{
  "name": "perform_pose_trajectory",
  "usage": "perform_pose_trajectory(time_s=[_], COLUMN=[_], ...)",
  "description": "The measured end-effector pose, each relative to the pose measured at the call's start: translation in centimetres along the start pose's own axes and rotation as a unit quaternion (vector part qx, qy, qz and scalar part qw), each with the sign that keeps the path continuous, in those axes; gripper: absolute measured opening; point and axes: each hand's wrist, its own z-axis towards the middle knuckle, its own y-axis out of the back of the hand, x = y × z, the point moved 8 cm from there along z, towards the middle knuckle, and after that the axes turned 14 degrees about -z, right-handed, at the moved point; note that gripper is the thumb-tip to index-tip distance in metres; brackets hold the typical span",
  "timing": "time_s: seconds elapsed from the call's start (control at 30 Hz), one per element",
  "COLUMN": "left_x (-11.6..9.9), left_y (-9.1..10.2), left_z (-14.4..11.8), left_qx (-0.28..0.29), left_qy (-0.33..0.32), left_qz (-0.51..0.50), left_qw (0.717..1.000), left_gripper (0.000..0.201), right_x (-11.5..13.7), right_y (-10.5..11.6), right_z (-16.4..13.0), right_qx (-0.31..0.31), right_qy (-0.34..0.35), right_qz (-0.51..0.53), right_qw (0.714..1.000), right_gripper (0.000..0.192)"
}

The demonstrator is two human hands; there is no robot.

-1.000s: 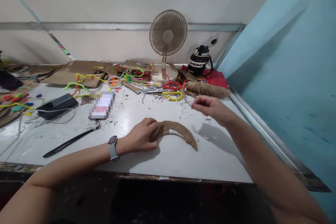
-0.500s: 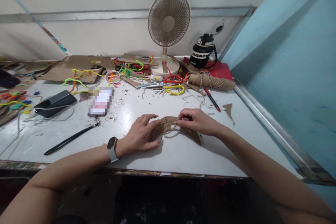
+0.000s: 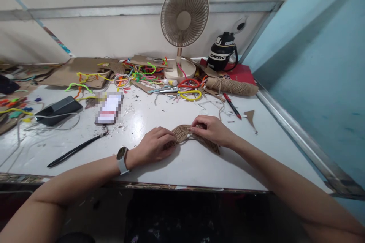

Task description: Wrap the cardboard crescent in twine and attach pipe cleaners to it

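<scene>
twine-wrapped arc [image 3: 182, 133] | between both hands (touching) | on table [image 3: 199, 167]

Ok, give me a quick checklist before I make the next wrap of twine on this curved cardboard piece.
1. Left hand presses down the left end of the curved piece: ok.
2. Right hand pinches the twine at the piece's top: ok.
3. Twine runs to the twine spool behind: ok, a strand leads that way.
4. Twine taut: cannot tell.
5. Red pen and cardboard scrap lie apart from the piece: ok.
6. Scissors lie on the table: ok.
</scene>
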Motion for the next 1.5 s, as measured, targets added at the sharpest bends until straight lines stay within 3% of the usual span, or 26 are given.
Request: perform_pose_trajectory(time_s=[0.73, 1.5], left_x=[-0.1, -1.6], left_y=[-0.5, -1.0], left_z=[-0.1, -0.1], left_qx=[0.022, 0.055], left_qy=[-0.020, -0.086], left_qz=[0.045, 0.139], left_qw=[0.999, 0.985], left_gripper=[0.021, 0.026], right_x=[0.0, -0.1], right_y=[-0.3, -0.6], right_z=[0.0, -0.1], right_qx=[-0.055, -0.037], right_qy=[-0.002, -0.037], right_qz=[-0.010, -0.002], right_qw=[0.998, 0.999], right_gripper=[0.018, 0.019])
